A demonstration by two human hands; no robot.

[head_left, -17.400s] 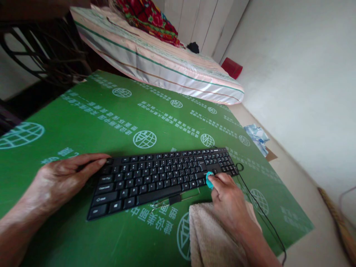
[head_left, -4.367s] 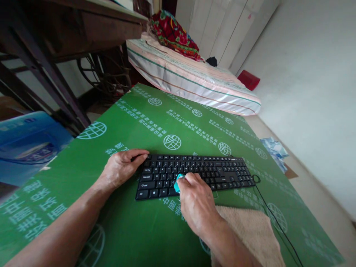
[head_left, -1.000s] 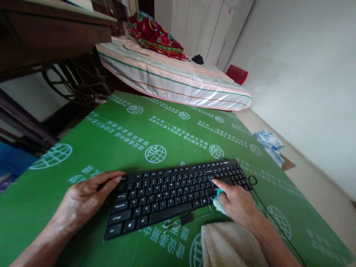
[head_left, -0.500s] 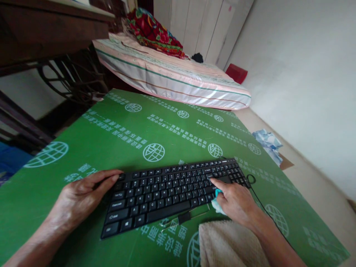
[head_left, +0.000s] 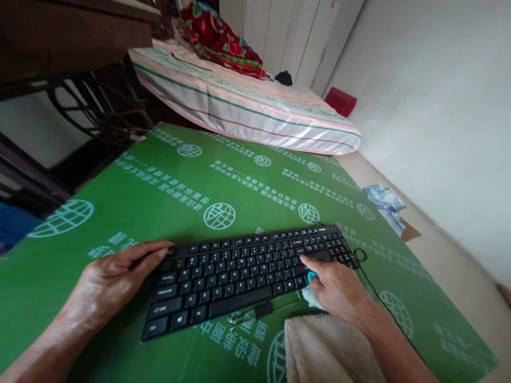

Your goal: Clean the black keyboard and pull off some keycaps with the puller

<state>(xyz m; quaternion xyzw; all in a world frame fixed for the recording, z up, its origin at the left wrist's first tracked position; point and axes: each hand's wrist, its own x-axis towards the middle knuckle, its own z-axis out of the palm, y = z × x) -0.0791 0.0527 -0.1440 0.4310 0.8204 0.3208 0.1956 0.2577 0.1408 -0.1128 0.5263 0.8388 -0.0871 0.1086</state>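
Note:
A black computer keyboard [head_left: 235, 279] lies slantwise on the green printed board [head_left: 255, 197]. At its far left corner, my left hand [head_left: 106, 284] is closed, thumb and fingers gripping the edge. My right hand [head_left: 337, 287] rests over the right part of the keyboard, its index finger stretched onto the keys. Under that hand, a crumpled teal-and-white cloth [head_left: 310, 298] shows beside the thumb; the other fingers are curled and partly hidden. Close to the keyboard's near edge lies a thin wire tool [head_left: 263, 310] with a black block at its middle.
A beige towel [head_left: 319, 346] lies below my right forearm. The keyboard's black cable [head_left: 379, 300] runs along the right. Beyond the board stand a bed [head_left: 247, 114] and, at the left, a wooden table with an iron wheel [head_left: 75, 106]. Crumpled plastic [head_left: 384, 199] lies at right.
The view has shifted slightly. Both hands keep nearly the same places on the keyboard, and the wire tool has not moved.

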